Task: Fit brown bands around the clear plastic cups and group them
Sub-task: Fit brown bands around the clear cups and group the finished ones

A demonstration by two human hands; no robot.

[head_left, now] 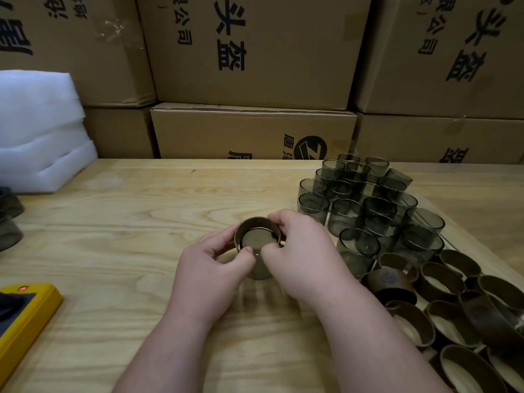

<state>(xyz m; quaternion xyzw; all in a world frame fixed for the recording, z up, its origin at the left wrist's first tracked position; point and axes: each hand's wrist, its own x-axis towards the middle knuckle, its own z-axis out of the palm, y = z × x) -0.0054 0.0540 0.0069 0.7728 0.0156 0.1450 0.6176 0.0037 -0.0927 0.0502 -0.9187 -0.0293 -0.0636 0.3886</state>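
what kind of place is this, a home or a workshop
Likely a packing or assembly workshop, not a home: stacked printed cartons behind a wooden bench, and batches of clear cups and brown bands laid out for piecework.

Warehouse packing bench, stacked cardboard cartons (249, 52)

"头盔" and "公司" on stacked cardboard boxes (255, 52)

I see a light wooden bench (127, 222). On it: clear cups (365, 202) clustered far right, loose brown bands (453, 307) near right, white foam (37, 131) far left, a yellow device (25, 316) at the near-left edge.
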